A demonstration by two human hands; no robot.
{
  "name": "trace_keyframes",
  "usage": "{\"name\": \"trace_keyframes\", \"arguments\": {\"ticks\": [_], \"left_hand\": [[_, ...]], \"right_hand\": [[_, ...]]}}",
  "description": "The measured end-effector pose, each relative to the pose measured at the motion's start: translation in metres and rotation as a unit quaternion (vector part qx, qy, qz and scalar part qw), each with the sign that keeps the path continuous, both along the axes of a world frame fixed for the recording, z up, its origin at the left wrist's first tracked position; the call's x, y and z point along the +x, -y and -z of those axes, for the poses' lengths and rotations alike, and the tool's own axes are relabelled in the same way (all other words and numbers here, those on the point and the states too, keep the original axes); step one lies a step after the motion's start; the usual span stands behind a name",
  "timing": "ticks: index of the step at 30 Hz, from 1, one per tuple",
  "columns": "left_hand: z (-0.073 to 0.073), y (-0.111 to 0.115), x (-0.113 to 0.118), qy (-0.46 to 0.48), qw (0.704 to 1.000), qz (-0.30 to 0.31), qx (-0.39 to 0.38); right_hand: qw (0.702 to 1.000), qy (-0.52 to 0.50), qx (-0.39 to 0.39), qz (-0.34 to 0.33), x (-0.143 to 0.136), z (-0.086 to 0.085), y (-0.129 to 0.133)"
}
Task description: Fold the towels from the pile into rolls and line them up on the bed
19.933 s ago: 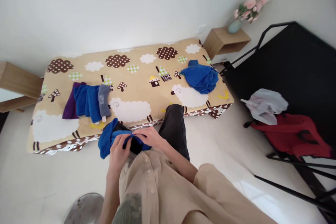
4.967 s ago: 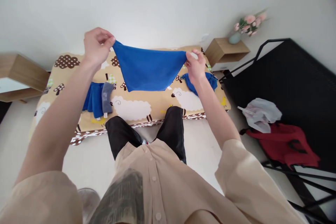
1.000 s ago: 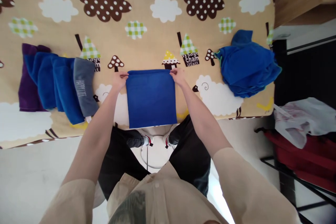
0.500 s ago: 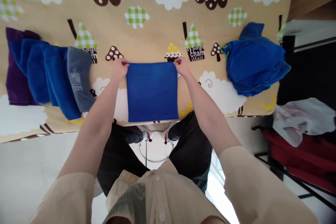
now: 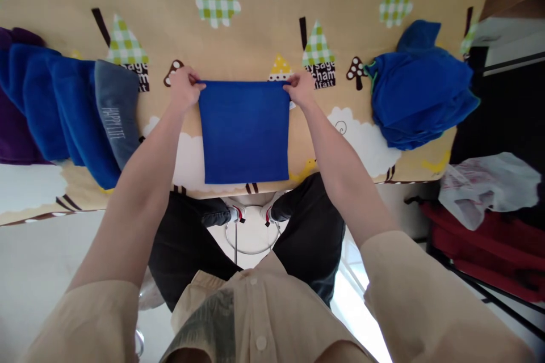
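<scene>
A blue cloth (image 5: pixel 246 133), folded into a flat, near-square shape, lies in front of me close to the near edge of the bed-like surface. My left hand (image 5: pixel 186 87) pinches its far left corner between thumb and fingers. At the far right corner, my right hand (image 5: pixel 299 89) pinches the cloth in the same way. The far edge between both hands is pulled straight. A small white tag peeks out beside the right hand. Whether the far edge is lifted off the surface, I cannot tell.
Folded blue cloths (image 5: pixel 46 108), a grey one (image 5: pixel 117 113) lettered "HAPPY LIFE" and a purple one (image 5: pixel 15 130) overlap at left. A crumpled blue cloth heap (image 5: pixel 421 91) lies right on the patterned cover (image 5: pixel 251 45). A plastic bag (image 5: pixel 489 187) rests on a red item (image 5: pixel 481 249).
Both hands keep their pinch on the blue cloth's far corners and sit slightly higher in view. The far edge looks a little wider. The view itself has shifted somewhat.
</scene>
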State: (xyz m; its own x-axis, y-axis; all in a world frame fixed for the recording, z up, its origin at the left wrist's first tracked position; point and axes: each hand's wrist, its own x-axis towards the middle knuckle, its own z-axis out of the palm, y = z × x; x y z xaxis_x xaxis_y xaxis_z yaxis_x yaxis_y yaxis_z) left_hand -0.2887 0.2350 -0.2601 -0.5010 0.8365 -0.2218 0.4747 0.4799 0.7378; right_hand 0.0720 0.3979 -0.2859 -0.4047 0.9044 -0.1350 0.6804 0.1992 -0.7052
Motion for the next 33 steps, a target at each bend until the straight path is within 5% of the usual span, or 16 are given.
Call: {"name": "trace_keyframes", "arguments": {"ticks": [5,9,12,14,16,20,23,26,29,31,33], "left_hand": [[-0.012,-0.010,0.009,0.000,0.999,-0.041,0.011],[-0.028,0.003,0.033,-0.088,0.996,-0.009,0.028],[-0.033,0.027,0.068,-0.154,0.982,0.097,0.047],[-0.025,0.045,0.089,-0.123,0.975,0.180,0.044],[-0.011,0.060,0.098,-0.087,0.974,0.209,0.028],[0.006,0.074,0.077,-0.091,0.989,0.116,0.010],[-0.011,0.090,0.071,-0.113,0.989,0.094,0.028],[-0.033,0.136,0.105,-0.125,0.977,0.167,0.041],[-0.036,0.212,0.159,-0.122,0.970,0.210,0.002],[-0.029,0.264,0.184,-0.133,0.978,0.152,-0.055],[-0.022,0.304,0.192,-0.136,0.982,0.099,-0.087]], "right_hand": [[0.998,0.037,0.032,0.038,-0.020,0.007,-0.006],[0.990,0.100,0.070,0.068,-0.043,-0.015,0.023],[0.984,0.084,0.155,-0.018,-0.049,-0.033,0.067],[0.976,0.084,0.153,-0.133,-0.041,-0.035,0.091],[0.970,0.117,0.116,-0.177,-0.026,-0.028,0.100],[0.971,0.233,0.041,-0.014,0.000,-0.017,0.077],[0.969,0.241,0.055,0.001,0.006,-0.035,0.083],[0.971,0.184,0.124,-0.085,0.016,-0.055,0.145],[0.962,0.157,0.088,-0.206,0.039,-0.057,0.234],[0.969,0.192,0.038,-0.149,0.055,-0.051,0.280],[0.974,0.224,-0.011,-0.018,0.066,-0.046,0.307]]}}
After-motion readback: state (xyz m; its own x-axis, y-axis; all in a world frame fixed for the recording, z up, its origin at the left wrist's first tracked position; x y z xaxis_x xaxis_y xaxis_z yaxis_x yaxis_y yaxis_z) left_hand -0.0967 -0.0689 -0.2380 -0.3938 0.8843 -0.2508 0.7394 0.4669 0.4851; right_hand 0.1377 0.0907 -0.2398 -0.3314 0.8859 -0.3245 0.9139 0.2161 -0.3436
